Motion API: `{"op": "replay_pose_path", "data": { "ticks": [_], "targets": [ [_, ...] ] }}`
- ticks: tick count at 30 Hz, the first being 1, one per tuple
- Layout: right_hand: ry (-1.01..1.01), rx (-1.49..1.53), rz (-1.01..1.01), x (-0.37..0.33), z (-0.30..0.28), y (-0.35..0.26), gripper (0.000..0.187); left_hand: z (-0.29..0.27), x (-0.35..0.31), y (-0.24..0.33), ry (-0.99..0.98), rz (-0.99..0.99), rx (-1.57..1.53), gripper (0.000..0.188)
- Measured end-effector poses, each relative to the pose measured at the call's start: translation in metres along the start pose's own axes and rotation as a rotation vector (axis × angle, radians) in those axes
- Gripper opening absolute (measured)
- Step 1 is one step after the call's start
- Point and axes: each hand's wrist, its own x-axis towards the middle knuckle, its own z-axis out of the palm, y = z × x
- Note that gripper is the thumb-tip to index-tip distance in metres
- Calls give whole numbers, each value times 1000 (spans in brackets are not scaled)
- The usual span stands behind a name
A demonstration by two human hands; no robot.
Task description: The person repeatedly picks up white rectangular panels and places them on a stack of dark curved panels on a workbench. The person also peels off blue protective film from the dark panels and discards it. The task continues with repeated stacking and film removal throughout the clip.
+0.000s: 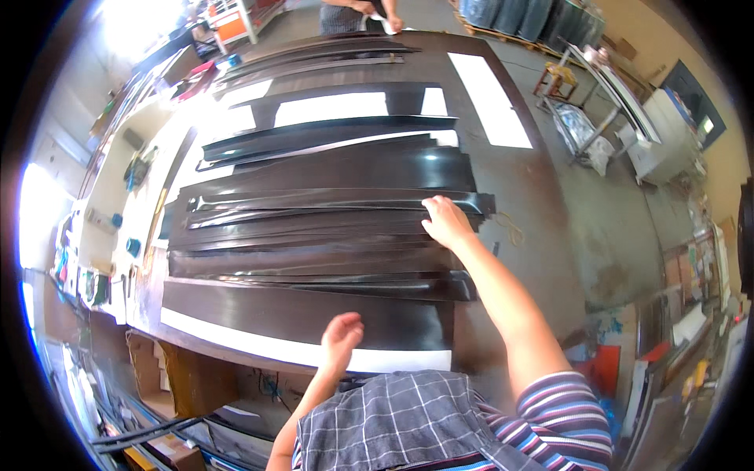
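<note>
Long glossy black strips lie crosswise in layers on a wide dark table. My right hand (pixel 448 223) reaches far forward, its fingertips closed on the edge of one black strip (pixel 330 201) near that strip's right end. Closer to me, my left hand (pixel 341 337) hovers over a broad black sheet (pixel 259 304) at the front of the table. Its fingers are loosely curled, thumb a little apart, and nothing shows in them. Along the near edge runs a white strip (pixel 243 337), partly under the black sheet.
Across the table (pixel 542 235) another person's hands (pixel 377 9) hold something white. A white sheet (pixel 488 98) lies at the far right, and a thin yellowish loop (pixel 510 229) rests near the strip ends. A cardboard box (pixel 184 377) stands below the table's left front; a stool (pixel 558 77) stands beyond it.
</note>
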Motion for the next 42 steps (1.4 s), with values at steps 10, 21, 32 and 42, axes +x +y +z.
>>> {"op": "replay_pose_path", "data": {
  "ticks": [10,21,32,42],
  "targets": [
    [-209,-377,-119,75,31,-6,25,-32,68,50,446,-110,-221,64],
    [-110,-211,-148,43,-8,-36,12,-61,65,28,768,37,-21,46],
    [-133,-91,-306,-58,22,-61,36,-81,69,32,657,79,-555,62],
    [-35,-146,-186,-68,34,-90,60,-110,84,44,703,123,-551,79]
  ]
}}
